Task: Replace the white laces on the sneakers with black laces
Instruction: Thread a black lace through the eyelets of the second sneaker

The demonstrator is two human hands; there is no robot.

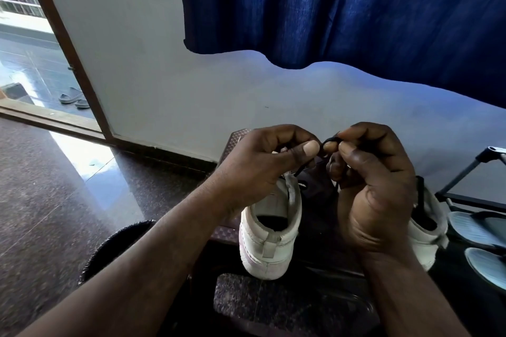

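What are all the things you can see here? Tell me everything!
white sneakers: 2, white, one in the middle on the brown stand, the other half hidden behind the right grip
black lace: 1, black, pinched between both grips
brown stand: 1, brown, under the middle sneaker
curtain: 1, blue, top right
grey slippers: 2, grey, outside the doorway, far left
pale sandals: 2, pale blue-grey, right edge
rack: 1, black, right edge
left grip: 1, bare hand, pinching the lace
right grip: 1, bare hand, pinching the lace

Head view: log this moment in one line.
left hand: pinches thin black lace | right hand: pinches it too | white sneaker: under the hands
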